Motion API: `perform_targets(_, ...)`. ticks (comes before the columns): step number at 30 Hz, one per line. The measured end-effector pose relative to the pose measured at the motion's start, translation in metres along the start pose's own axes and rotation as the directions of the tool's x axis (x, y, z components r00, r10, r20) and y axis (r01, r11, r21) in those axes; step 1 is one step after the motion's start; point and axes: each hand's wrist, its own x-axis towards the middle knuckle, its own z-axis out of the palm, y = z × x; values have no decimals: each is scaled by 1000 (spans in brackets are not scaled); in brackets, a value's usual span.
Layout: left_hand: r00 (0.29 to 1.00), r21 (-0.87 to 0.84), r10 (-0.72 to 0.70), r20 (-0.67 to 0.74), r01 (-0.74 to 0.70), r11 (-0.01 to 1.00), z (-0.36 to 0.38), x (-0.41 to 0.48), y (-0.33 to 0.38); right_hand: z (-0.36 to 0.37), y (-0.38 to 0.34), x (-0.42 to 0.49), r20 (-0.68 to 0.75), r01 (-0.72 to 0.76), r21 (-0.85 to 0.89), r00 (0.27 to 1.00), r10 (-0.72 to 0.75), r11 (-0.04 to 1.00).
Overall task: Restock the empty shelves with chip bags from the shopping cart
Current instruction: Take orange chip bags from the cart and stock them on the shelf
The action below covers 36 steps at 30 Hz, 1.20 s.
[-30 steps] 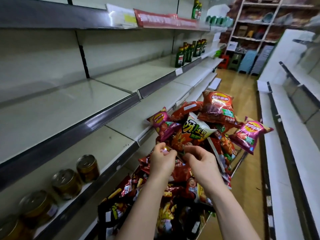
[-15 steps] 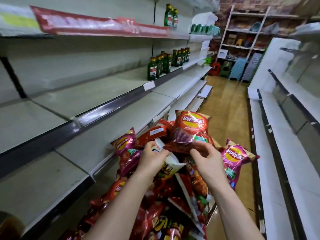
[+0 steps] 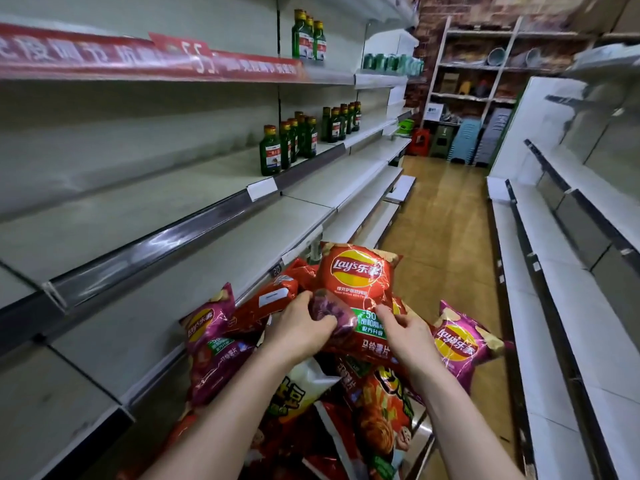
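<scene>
A red Lay's chip bag (image 3: 358,282) stands upright on top of the heap of chip bags in the shopping cart (image 3: 420,441). My left hand (image 3: 299,329) grips its lower left part, fingers curled over the front. My right hand (image 3: 405,329) pinches its lower right part. A purple Lay's bag (image 3: 209,344) lies at the heap's left, another purple bag (image 3: 462,348) at its right. A white and green bag (image 3: 299,389) shows under my left forearm. Bare grey shelves (image 3: 194,247) run along the left, right beside the cart.
Green bottles (image 3: 287,143) stand farther down the middle left shelf, more bottles (image 3: 309,38) on the top shelf. White shelves (image 3: 540,258) line the right side. The wooden aisle floor (image 3: 446,216) runs ahead to stacked stools (image 3: 465,140) and a back rack.
Both hands moved from the lower bags up to the red Lay's bag and took hold of it. The bag now stands more upright. The camera has turned further down the aisle.
</scene>
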Motion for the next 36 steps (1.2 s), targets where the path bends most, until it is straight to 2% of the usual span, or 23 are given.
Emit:
perform_targets(5,998,-59,55,-3,-55,997,3,-14,6,-2,-7,-11,-9,43,126,999,-42,991)
perform_targets(7,995,-157,97,-1,-96,983,-2,-22,12,-10,-18,-18,13,92,199,995,-97,976)
perform_targets(10,985,-383,170,3,-156,910,-26,-32,31,-28,-45,-32,45,177,329,978,-203,928)
perform_targets(13,975,-463,201,-91,-220,858,-64,-29,50,-40,-77,-43,36,276,422,947,-320,864)
perform_targets(15,976,-536,212,-44,-202,820,-84,-26,59,-40,-94,-48,62,319,463,919,-390,827)
perform_targets(18,967,-657,251,36,-167,736,-101,-24,58,-35,-115,-51,209,282,444,890,-404,850)
perform_targets(21,952,-660,300,56,-189,727,-109,-24,45,-29,-131,-49,356,206,374,869,-345,904)
perform_targets(24,924,-644,354,141,-186,742,-113,-28,32,-14,-143,-47,392,126,440,864,-316,889)
perform_targets(27,922,-670,345,174,-145,728,-116,-29,18,5,-145,-41,340,105,536,881,-328,837)
perform_targets(30,937,-701,288,197,-71,709,-119,-33,-3,27,-137,-33,318,156,449,892,-320,880)
perform_targets(34,982,-700,151,117,-27,713,-124,-47,-57,48,-120,-14,360,110,309,906,-223,945)
perform_targets(36,994,-684,78,77,-4,730,-124,-56,-84,55,-105,-2,307,221,150,916,-258,963)
